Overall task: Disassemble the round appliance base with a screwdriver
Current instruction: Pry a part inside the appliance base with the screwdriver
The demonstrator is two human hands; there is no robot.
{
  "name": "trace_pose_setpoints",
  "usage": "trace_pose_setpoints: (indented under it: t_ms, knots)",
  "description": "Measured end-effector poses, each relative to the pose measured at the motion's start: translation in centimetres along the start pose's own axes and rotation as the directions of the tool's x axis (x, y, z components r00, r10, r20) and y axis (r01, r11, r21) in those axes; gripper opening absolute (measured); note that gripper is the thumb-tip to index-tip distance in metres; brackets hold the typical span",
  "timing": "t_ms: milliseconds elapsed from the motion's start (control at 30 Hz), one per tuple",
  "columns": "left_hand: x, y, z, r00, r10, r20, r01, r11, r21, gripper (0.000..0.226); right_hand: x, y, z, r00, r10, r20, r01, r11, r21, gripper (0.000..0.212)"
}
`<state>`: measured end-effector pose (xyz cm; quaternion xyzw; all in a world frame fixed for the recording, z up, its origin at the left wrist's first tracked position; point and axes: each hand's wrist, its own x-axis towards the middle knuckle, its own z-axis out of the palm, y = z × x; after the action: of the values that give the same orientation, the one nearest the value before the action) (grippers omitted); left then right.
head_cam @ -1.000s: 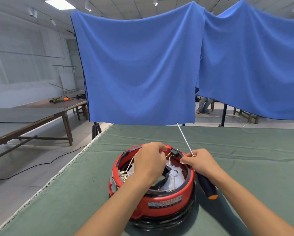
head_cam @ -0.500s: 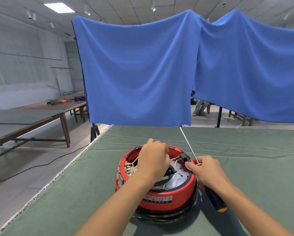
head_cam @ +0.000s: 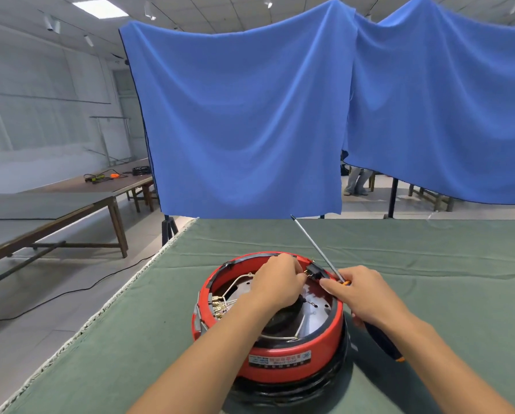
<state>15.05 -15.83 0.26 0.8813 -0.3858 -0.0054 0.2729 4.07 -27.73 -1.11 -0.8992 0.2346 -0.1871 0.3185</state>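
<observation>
A round red appliance base point(head_cam: 280, 360) with a black lower ring sits upside down on the green cloth, its inside open with white wires and brass terminals showing. My left hand point(head_cam: 275, 283) reaches into the far side of it, fingers curled at a small black connector block point(head_cam: 316, 271) on the rim; what they pinch is hidden. My right hand point(head_cam: 365, 295) grips a long screwdriver point(head_cam: 313, 245), its shaft pointing up and away and its dark handle with an orange end trailing past my wrist. The index finger points toward the black block.
The green-covered table point(head_cam: 429, 264) has its left edge close beside the base. Blue cloths point(head_cam: 244, 121) hang behind the table's far edge. Long wooden tables point(head_cam: 71, 201) with cables stand at the left. A person's legs point(head_cam: 356, 180) show beyond the cloths.
The view has shifted slightly. My left hand has moved right toward the black block on the rim, and my right hand has edged closer to it with the screwdriver.
</observation>
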Motion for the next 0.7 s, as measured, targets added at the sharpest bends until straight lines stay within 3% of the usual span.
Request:
trace_pose_setpoints:
  t_ms: [200,400,567,700]
  knots:
    - [1.2,-0.8,0.8,0.999,-0.027,-0.043,0.025,0.999,-0.040,0.023,-0.8,-0.5,-1.3,0.999,-0.001,0.034,0.010,0.968,-0.252,0.051]
    - [1.3,-0.6,1.2,0.993,-0.034,-0.111,0.040,0.998,0.050,0.025,-2.5,-1.2,-4.4,0.991,0.095,0.096,-0.059,0.944,-0.326,0.039]
    - [1.3,-0.5,1.3,0.986,-0.077,-0.149,0.082,0.996,0.029,0.023,-3.8,-1.7,-5.1,0.982,0.135,0.129,-0.059,0.879,-0.473,0.036]
    - [1.2,-0.9,1.2,0.985,-0.096,-0.143,0.093,0.995,-0.028,0.025,-4.0,-2.1,-5.3,0.979,0.168,0.116,-0.091,0.866,-0.491,0.035]
